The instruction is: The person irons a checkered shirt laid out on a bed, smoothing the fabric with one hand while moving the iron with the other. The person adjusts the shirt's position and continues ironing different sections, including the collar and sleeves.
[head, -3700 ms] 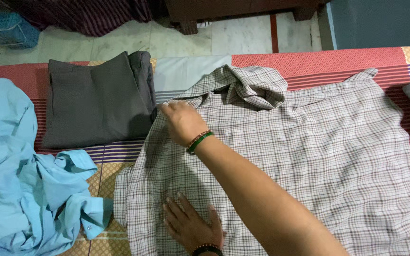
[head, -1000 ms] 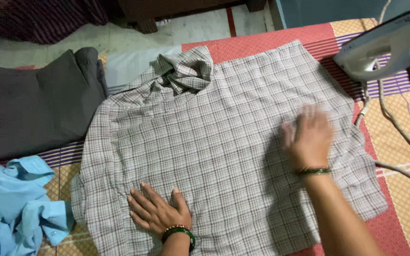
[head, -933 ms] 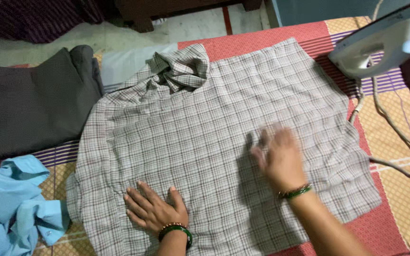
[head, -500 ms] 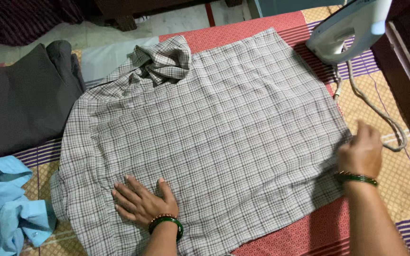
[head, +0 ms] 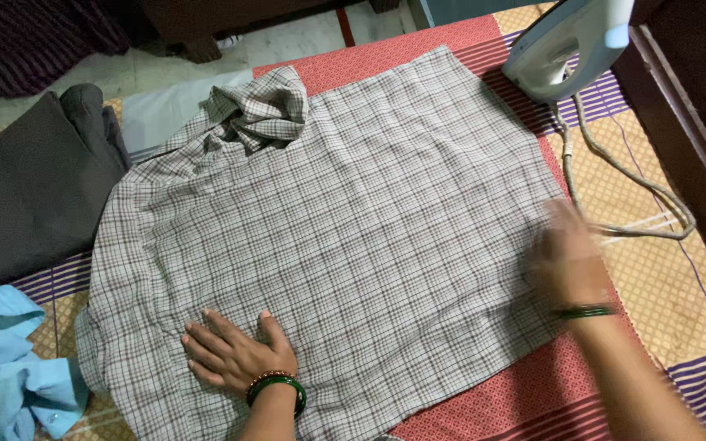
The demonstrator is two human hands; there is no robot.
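We've got the checked shirt (head: 328,237) spread flat, back up, on the patterned red-and-mustard bedsheet (head: 672,302), collar bunched at the far-left corner. Our left hand (head: 234,355) lies palm-down on the near edge, fingers spread and pressing the cloth. Our right hand (head: 565,257) is at the shirt's right edge — motion-blurred, so we cannot tell whether the fingers are flat or pinching the hem.

Handling, as we judge it: thin woven cotton, light, limp, not fragile, creases easily. It slides on the sheet unless one palm pins it. Best grip is at hems, side seams or shoulders; pulling mid-panel just rucks it.

Versus half a second back: right hand has come in from off the edge onto the fabric; left hand unchanged. The view has drifted a little, so everything sits slightly further left.

Around it — white electric iron (head: 565,45) with its braided cord (head: 623,175) far right, folded grey trousers (head: 30,196) far left, crumpled light-blue shirt (head: 6,367) near left.
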